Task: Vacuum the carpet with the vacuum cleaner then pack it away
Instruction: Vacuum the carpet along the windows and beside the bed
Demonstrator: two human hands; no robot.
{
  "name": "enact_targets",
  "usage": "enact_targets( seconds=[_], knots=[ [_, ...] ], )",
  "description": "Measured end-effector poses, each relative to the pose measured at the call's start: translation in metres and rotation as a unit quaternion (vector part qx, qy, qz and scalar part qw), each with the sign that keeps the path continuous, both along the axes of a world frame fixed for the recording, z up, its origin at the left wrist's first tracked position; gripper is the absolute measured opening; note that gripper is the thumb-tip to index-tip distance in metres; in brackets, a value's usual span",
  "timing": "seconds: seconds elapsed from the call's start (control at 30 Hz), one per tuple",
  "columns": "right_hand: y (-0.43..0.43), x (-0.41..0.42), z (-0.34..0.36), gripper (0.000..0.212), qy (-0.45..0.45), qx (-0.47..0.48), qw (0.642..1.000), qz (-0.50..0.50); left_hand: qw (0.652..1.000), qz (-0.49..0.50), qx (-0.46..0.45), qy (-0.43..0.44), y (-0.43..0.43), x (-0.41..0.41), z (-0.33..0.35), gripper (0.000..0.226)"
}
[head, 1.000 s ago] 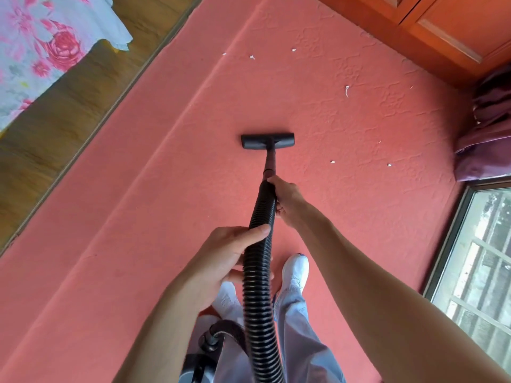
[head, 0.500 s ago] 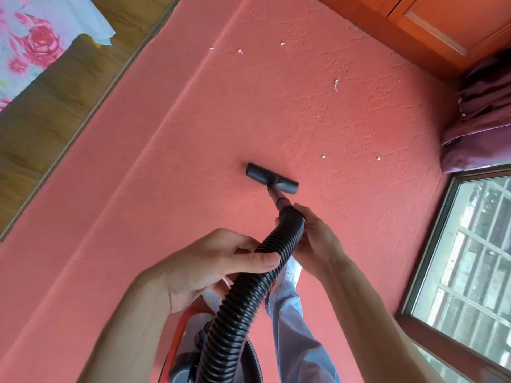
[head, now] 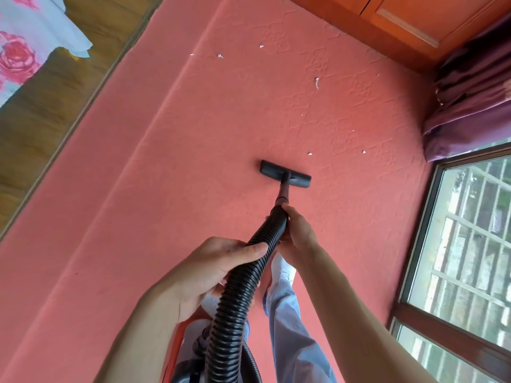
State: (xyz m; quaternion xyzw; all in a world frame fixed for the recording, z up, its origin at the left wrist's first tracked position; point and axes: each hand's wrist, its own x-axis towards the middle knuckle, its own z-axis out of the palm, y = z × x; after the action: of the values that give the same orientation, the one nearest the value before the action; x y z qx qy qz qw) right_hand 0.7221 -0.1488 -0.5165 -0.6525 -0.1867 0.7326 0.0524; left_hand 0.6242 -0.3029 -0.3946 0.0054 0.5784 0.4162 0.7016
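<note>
The red carpet (head: 193,167) fills the floor in front of me. On it lies the black vacuum nozzle (head: 284,177), flat and slightly angled. A ribbed black hose (head: 237,294) runs from the nozzle's tube back to the vacuum cleaner body (head: 190,352), orange and grey, at my feet. My right hand (head: 297,236) grips the hose's front end just behind the tube. My left hand (head: 210,269) grips the hose further back, thumb over the top. Several white scraps, such as one scrap (head: 317,82), lie on the carpet beyond and to the right of the nozzle.
A wooden cabinet (head: 409,20) lines the far wall. Purple curtains (head: 470,106) hang at the right above a barred window (head: 464,244). Left of the carpet's edge is wooden floor (head: 41,111), with a floral bedsheet (head: 25,51) hanging over it. My legs and white shoe (head: 282,268) stand under the hose.
The nozzle was pulled back toward me and turned to the right, then pushed slightly forward. Both hands kept their grip on the hose, and the view shifted right.
</note>
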Motion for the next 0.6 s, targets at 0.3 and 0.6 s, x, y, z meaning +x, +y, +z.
enact_targets(
  seconds=[0.3, 0.6],
  knots=[
    [0.003, 0.015, 0.009, 0.042, 0.047, -0.036, 0.998, -0.038, 0.996, 0.024, 0.033, -0.081, 0.009, 0.000, 0.013, 0.040],
    [0.035, 0.024, -0.006, 0.044, -0.037, -0.012, 0.998, -0.040, 0.998, -0.008, -0.060, -0.003, 0.043, 0.035, -0.013, 0.043]
  ],
)
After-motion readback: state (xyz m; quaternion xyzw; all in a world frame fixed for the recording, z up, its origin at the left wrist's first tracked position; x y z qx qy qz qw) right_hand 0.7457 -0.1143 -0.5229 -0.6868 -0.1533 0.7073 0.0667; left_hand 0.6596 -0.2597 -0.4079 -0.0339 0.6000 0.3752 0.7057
